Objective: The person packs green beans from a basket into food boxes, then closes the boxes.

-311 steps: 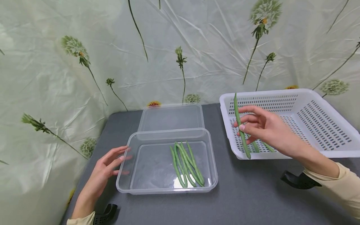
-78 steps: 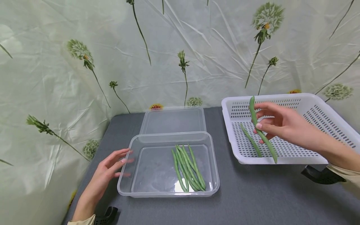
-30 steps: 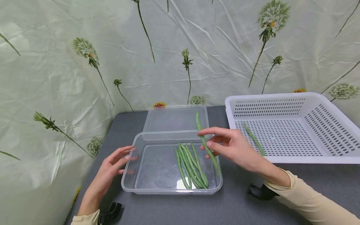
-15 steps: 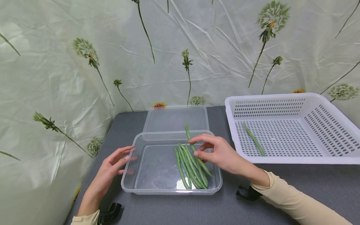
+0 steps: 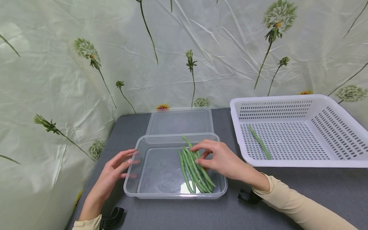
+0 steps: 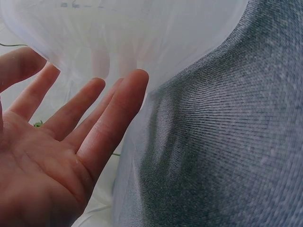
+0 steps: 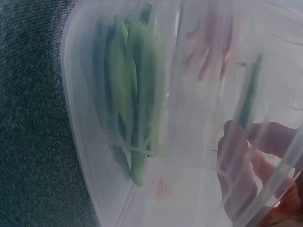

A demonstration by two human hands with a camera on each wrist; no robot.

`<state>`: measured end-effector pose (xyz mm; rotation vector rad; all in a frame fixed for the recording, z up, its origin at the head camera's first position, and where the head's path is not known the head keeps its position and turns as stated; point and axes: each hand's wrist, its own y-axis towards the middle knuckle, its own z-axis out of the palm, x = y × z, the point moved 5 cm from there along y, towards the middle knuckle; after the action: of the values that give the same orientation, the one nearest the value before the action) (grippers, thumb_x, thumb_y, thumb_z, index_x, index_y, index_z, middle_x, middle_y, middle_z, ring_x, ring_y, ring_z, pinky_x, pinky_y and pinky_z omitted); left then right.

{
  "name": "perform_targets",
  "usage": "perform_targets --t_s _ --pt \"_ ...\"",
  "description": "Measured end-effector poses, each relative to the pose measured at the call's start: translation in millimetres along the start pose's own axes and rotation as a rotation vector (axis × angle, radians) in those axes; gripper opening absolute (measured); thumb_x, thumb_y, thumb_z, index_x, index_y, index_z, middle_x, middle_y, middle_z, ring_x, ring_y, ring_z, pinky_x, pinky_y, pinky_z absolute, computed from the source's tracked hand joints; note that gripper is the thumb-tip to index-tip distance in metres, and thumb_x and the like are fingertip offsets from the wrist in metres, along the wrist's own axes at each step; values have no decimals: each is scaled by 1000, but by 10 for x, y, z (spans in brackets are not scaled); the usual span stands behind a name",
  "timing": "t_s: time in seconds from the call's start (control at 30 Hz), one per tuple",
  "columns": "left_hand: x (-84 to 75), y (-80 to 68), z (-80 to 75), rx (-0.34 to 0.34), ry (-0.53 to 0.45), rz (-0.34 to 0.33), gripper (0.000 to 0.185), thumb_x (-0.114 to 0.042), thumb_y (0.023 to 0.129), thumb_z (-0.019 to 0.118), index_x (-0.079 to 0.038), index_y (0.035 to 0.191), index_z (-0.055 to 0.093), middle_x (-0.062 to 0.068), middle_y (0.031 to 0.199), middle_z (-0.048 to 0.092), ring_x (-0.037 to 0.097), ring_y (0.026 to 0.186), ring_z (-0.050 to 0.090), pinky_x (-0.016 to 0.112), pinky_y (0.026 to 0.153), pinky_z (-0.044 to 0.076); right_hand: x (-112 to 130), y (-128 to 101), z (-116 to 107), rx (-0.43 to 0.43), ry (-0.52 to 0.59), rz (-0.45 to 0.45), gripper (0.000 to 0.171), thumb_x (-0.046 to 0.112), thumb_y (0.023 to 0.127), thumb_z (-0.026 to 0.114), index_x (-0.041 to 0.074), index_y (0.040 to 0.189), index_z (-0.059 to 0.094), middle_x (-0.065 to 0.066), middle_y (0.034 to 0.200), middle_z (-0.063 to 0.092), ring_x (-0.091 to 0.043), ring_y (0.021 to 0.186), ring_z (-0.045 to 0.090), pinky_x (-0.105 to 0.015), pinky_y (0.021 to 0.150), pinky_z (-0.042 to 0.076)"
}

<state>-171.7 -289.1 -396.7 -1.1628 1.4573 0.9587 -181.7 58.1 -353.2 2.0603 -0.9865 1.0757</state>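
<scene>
Several green beans [image 5: 191,171] lie side by side in the right part of a clear plastic container [image 5: 156,174]. With its fingertips, my right hand [image 5: 222,159] pinches one more green bean [image 5: 187,140], slanting low over that bunch; the fingers cover its middle. Seen through the container wall in the right wrist view, the held bean [image 7: 251,90] rises from the fingers. My left hand [image 5: 107,175] rests its fingertips against the container's left wall, fingers loosely extended. The left wrist view shows those fingers [image 6: 113,118] touching the cloudy plastic from outside.
A white perforated basket [image 5: 299,163] stands at the right with a single green bean [image 5: 259,142] inside. Behind the container lies a clear lid [image 5: 181,121]. Everything sits on a grey cloth-covered table [image 5: 161,214], with a flower-printed curtain [image 5: 161,76] behind.
My right hand has carried the green bean from the basket leftward and down into the container. One bean remains in the basket, fewer than earlier. My left hand keeps its place.
</scene>
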Motion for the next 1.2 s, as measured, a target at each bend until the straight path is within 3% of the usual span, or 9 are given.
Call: perform_targets --t_s 0.23,0.47,0.73,0.97,1.2 --pt "-1 4 -3 -1 3 0 41 -18 104 52 -4 143 46 18 142 50 22 117 61 52 74 58 -12 -12 -1 4 8 0 33 8 91 72 16 123 67 -5 121 63 -13 82 68 -35 59 59" --pt "-8 9 2 2 3 7 41 -17 105 51 -4 143 46 19 142 49 22 116 61 52 74 58 -14 -26 -6 -1 17 -2 32 8 92 71 17 123 67 -6 119 64 -9 83 67 -36 60 60" --pt "-5 1 2 -2 4 -1 42 -18 104 52 -4 143 46 20 142 49 20 116 62 51 74 59 -28 -38 -15 8 39 -12 34 10 93 69 19 126 64 -7 115 66 -16 83 68 -33 61 59" --pt "-5 -4 -1 -6 10 -2 41 -18 104 52 -5 142 47 18 140 51 20 116 62 51 75 59 -6 -85 -59 8 130 -60 33 9 93 69 15 125 64 -5 114 66 -16 92 67 -33 70 59" --pt "-7 3 1 -13 15 -8 41 -19 104 53 -6 142 47 16 140 52 18 114 63 50 74 59 150 -197 -200 -19 141 -106 33 12 94 69 18 126 64 -3 117 65 -18 96 66 -34 72 59"
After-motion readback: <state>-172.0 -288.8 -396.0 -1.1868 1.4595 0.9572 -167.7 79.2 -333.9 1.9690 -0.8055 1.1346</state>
